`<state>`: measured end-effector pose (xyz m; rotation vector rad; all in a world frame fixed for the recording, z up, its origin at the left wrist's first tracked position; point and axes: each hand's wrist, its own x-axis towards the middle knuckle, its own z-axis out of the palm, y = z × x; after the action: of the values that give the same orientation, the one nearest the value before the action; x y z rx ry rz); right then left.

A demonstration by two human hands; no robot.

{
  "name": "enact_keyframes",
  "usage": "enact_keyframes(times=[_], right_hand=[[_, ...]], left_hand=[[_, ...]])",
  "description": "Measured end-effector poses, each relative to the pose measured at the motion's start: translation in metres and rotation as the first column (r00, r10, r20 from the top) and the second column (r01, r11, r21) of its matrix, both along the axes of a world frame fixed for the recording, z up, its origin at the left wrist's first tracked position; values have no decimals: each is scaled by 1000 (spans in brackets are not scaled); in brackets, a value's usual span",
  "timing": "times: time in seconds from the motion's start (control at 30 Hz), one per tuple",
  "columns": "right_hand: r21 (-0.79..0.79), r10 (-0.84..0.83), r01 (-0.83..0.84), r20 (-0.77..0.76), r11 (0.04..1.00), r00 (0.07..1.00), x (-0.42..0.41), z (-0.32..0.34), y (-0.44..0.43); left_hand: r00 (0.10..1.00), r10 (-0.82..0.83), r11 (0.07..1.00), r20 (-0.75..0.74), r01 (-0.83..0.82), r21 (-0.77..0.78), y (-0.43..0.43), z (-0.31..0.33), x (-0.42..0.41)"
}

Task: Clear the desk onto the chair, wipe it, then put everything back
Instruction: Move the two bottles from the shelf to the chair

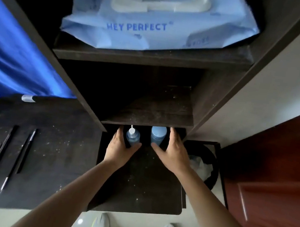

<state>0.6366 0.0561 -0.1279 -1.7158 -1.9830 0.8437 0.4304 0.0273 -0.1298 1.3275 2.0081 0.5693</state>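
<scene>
Two blue bottles stand at the back of the dark desk (136,184), under the lowest shelf. The left one is a pump bottle (133,136) with a white nozzle; my left hand (120,147) wraps around it. The right one is a plain blue bottle (158,135); my right hand (170,152) curls around it, thumb in front, fingers on its right side. A big light-blue pack of wet wipes (157,19) lies on the upper shelf. Several black pens (24,152) lie on the desk's left part.
A dusty bare shelf (157,112) sits right above the bottles. A blue curtain (9,60) hangs at the left. A black waste bin (203,166) with white paper stands right of the desk, next to a reddish-brown door (276,187). My shoes show on the floor below.
</scene>
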Motion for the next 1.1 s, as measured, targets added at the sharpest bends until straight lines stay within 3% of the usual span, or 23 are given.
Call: enact_keyframes(times=[0.17,0.33,0.5,0.67,0.77,0.9,1.1], right_hand=[[-43,-89,84,-122,996,989,-9,-29,8],[55,-127,131,-83,990,988,3,-15,-19],[122,-178,196,-148,973,973,37,42,-74],[237,-292,301,-75,924,953,66,134,-96],[376,-392,380,-46,845,919,74,198,-113],[565,-530,505,-137,653,837,78,270,-166],[593,-766,720,-251,362,592,84,329,-325]], left_hand=[[997,31,996,76,-37,85,-1,-21,5],[994,12,992,105,-25,122,-31,-1,8],[989,-137,969,58,122,213,-59,59,12],[953,-299,900,51,264,347,-65,152,28],[912,-403,819,72,324,474,-65,211,36],[807,-586,656,77,417,629,-70,274,49],[554,-825,448,107,527,722,-123,326,110]])
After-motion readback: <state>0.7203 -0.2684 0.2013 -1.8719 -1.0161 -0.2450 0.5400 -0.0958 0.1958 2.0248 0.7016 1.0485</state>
